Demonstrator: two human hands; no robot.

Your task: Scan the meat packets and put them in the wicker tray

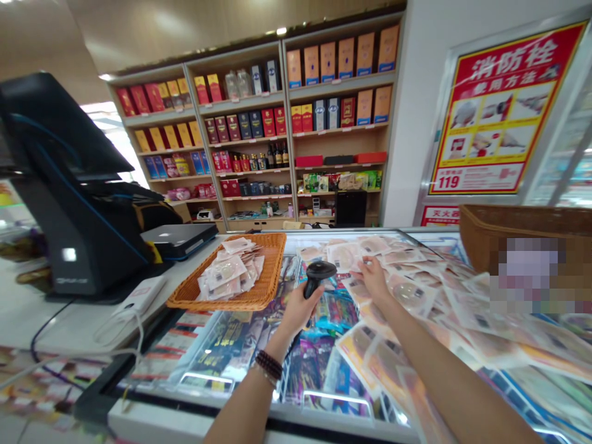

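My left hand [303, 305], with a beaded bracelet on its wrist, is closed round the handle of a black barcode scanner [320, 269]. The scanner is held above the glass top of a display freezer, its head towards the right. To its right, my right hand [374, 280] has thumb and fingers pinched at the edge of a clear flat packet [343, 255]. Many similar packets [409, 293], with pale round contents and small dark labels, lie spread under and beyond my right arm. An orange wicker basket [275, 271] left of the scanner holds a pile of smaller packets [226, 271].
Colourful packages [319, 364] show through the freezer's glass. At the left stand a black cash register screen [55, 185], a flat black device [180, 239] and a white box [136, 299] with cables. A brown basket [476, 234] is at the right; stocked shelves [287, 139] line the back wall.
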